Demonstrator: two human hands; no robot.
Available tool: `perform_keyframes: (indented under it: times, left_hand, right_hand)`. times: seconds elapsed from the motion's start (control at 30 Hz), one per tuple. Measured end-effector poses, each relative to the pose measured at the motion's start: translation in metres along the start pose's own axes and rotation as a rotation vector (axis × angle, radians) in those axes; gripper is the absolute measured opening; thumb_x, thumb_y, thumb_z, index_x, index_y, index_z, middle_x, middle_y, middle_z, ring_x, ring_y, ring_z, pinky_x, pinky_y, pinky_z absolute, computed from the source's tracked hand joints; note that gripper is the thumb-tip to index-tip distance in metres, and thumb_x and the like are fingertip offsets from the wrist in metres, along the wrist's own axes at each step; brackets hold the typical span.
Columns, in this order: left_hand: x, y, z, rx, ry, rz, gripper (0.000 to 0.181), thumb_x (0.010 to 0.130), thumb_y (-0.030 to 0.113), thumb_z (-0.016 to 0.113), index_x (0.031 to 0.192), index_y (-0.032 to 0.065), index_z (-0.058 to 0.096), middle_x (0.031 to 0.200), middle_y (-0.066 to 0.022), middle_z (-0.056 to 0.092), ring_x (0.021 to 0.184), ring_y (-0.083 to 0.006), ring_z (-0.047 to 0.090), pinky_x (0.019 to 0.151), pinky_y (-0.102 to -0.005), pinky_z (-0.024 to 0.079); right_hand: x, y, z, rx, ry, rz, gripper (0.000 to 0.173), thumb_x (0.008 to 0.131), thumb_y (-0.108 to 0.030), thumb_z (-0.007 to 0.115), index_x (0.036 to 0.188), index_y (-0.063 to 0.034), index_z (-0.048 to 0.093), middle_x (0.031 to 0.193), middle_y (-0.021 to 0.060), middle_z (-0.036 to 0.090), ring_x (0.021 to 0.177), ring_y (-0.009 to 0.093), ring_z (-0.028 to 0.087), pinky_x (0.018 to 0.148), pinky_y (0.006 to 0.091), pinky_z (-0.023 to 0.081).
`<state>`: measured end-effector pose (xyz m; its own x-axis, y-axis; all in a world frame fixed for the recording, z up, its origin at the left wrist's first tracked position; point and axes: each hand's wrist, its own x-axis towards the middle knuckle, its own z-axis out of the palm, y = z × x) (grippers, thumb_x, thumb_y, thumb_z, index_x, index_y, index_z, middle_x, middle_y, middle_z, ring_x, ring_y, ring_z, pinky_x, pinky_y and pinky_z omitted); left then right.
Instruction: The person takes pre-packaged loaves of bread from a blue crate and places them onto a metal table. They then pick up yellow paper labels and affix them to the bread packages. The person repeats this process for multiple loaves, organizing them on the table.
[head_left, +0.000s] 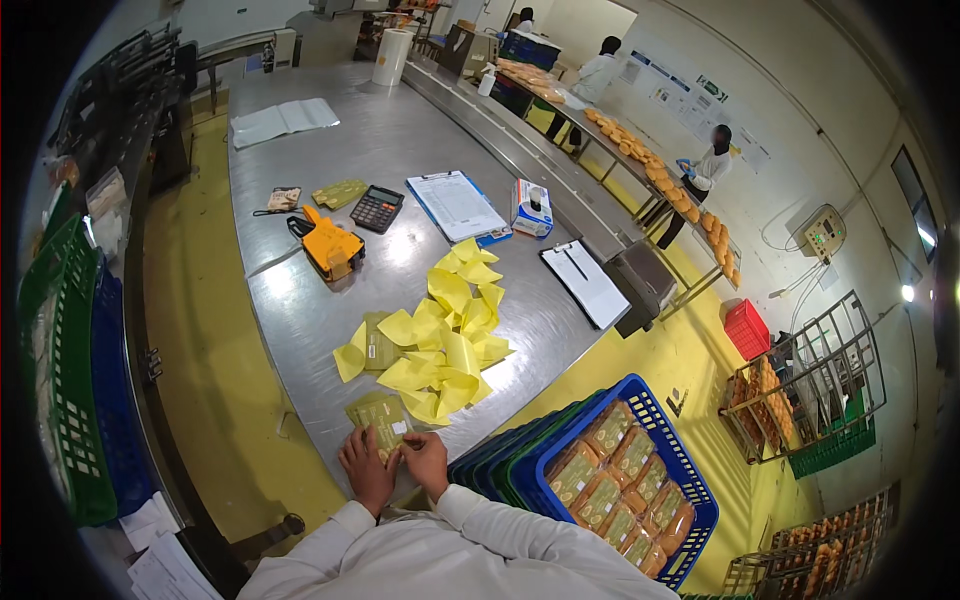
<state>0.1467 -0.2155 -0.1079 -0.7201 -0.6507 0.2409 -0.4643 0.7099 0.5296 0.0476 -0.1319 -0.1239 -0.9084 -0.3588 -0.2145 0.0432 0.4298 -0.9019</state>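
Note:
A small pile of green printed labels (375, 416) lies at the near end of the steel table, the top one bearing a white sticker. My left hand (369, 469) holds it down along its left and near edge, fingers spread. With thumb and fingertips bent together, my right hand (426, 459) grips its near right corner; the fingertips partly hide that corner. Just beyond my hands, many curled yellow paper sheets (461, 352) lie in a loose heap. Another green label pile (381, 341), bearing a printed code, is partly covered by them.
At my right, a blue crate (559, 457) of packaged bread buns (600, 499) tops a crate stack. An orange tape dispenser (330, 244), a calculator (377, 208), clipboards (459, 204) and a glove box (532, 208) occupy the steel table (300, 315). A person (709, 169) stands by a bun-laden table.

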Motion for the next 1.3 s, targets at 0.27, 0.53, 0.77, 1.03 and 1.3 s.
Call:
perform_keyframes:
  times: [0.27,0.53,0.77,1.03,1.3]
  left_hand:
    - [0.0,0.0,-0.001,-0.042,0.023,-0.006,0.075,0.076,0.026,0.078,0.139,0.0044,0.043,0.137,-0.0176,0.046,0.128,-0.0384,0.04,0.106,-0.0552,0.027]
    - [-0.003,-0.005,0.008,-0.309,0.139,-0.13,0.063,0.073,0.014,0.079,0.13,0.0054,0.053,0.108,-0.0124,0.06,0.107,-0.03,0.055,0.093,-0.0502,0.038]
    - [0.027,0.027,-0.024,-0.984,0.076,-0.418,0.016,0.091,0.009,0.068,0.098,0.0002,0.056,0.082,-0.0057,0.062,0.064,-0.0108,0.057,0.055,-0.0272,0.045]
    - [0.037,0.119,-0.039,-1.317,-0.182,-0.208,0.024,0.089,-0.002,0.066,0.108,0.0013,0.051,0.089,-0.0075,0.065,0.067,-0.0124,0.063,0.06,-0.0252,0.053]
    - [0.034,0.173,-0.024,-1.453,-0.476,-0.177,0.026,0.088,-0.006,0.067,0.108,0.0011,0.053,0.087,-0.0063,0.066,0.068,-0.0103,0.063,0.06,-0.0233,0.051]
  right_hand:
    - [0.004,0.003,0.007,-0.133,0.012,-0.039,0.035,0.074,-0.014,0.081,0.103,0.0019,0.069,0.092,0.014,0.072,0.083,0.023,0.071,0.075,0.0323,0.056]
    - [0.001,0.005,0.001,-0.048,-0.04,-0.063,0.036,0.076,-0.016,0.081,0.106,-0.0011,0.069,0.096,0.0104,0.071,0.085,0.019,0.068,0.08,0.0309,0.054]
    - [-0.006,-0.012,-0.034,0.136,-0.179,-0.066,0.018,0.089,-0.017,0.074,0.097,-0.0011,0.07,0.081,0.0022,0.068,0.074,0.01,0.061,0.07,0.0268,0.051]
    - [-0.034,-0.056,-0.123,0.561,-0.078,0.015,0.018,0.093,-0.017,0.07,0.097,0.0012,0.069,0.084,0.0025,0.069,0.072,0.009,0.06,0.068,0.0244,0.05]
    - [-0.046,-0.02,-0.179,0.978,-0.034,-0.002,0.021,0.094,-0.013,0.069,0.107,0.0033,0.069,0.094,0.0081,0.072,0.079,0.013,0.065,0.073,0.0261,0.052]
